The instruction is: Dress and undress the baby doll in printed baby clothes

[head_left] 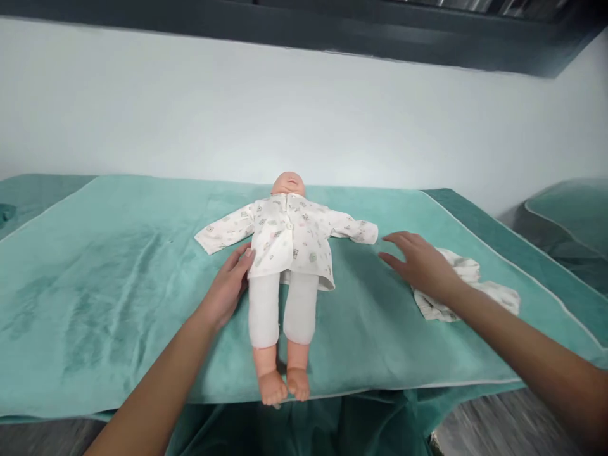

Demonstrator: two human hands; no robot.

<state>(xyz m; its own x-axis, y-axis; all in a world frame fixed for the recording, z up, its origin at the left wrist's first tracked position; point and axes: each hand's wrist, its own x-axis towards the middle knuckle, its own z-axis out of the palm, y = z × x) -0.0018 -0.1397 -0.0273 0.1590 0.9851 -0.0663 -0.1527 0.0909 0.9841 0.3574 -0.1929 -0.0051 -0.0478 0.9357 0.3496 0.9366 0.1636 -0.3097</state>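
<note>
Doll (288, 183) in printed shirt (304, 244)

The doll's head (288, 183) is seen as smooth, slightly glossy plastic. The printed shirt (273, 240) is made of matt cloth, and the teal cover (142, 304) of velvety fabric.

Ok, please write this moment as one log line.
left hand: at side of shirt; right hand: open, beside sleeve cuff; doll: lying face-up
</note>
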